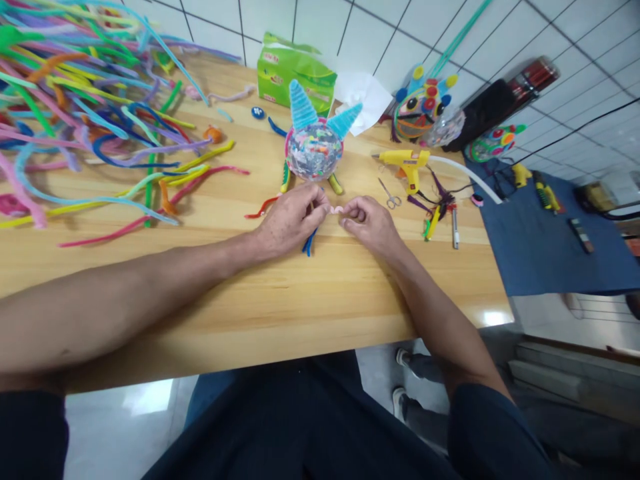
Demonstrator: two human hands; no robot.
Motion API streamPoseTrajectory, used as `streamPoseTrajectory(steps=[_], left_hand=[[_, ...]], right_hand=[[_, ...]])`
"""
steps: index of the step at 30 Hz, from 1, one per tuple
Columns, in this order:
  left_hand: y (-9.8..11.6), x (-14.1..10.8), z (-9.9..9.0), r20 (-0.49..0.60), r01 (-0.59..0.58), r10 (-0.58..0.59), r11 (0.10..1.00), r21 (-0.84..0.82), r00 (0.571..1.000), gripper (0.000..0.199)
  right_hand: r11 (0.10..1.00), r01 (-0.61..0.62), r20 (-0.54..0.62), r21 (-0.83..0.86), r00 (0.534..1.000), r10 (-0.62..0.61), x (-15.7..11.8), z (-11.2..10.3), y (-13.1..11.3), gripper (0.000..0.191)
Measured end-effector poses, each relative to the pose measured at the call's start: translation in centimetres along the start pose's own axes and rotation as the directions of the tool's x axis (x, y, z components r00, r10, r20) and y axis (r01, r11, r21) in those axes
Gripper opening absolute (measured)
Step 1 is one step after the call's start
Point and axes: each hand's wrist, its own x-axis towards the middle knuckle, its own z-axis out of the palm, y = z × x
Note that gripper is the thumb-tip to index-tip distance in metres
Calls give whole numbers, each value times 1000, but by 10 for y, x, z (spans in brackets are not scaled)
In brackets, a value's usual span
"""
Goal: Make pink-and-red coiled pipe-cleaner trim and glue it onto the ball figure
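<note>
Between my two hands runs a short, curled piece of pale pink pipe cleaner [337, 210]. My left hand [295, 217] pinches one end of it, and my right hand [369, 223] pinches the other. Just beyond them stands a round craft figure [315, 150] with a speckled body and two blue wrapped horns. Blue pipe cleaner ends [309, 245] stick out below my left hand, and a red pipe cleaner [261, 208] lies at its left side. My fingers hide part of the pink piece.
Many coloured pipe cleaners [100, 127] cover the table's left side. A green tissue pack [297, 77] stands at the back. Rightward lie scissors [390, 195], a yellow glue gun [407, 163], a marker [455, 228] and finished craft figures [420, 107]. A person's legs [425, 400] show beyond the table.
</note>
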Motion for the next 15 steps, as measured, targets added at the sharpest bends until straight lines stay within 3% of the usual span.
streamPoseTrajectory(steps=[7, 15], left_hand=[[-1, -1, -1, -30, 16, -15, 1000, 16, 999, 14], [0, -1, 0, -24, 40, -40, 999, 11, 999, 12]], right_hand=[[998, -48, -48, 42, 998, 50, 1, 6, -3, 8], [993, -15, -21, 118, 1000, 18, -8, -7, -2, 16]])
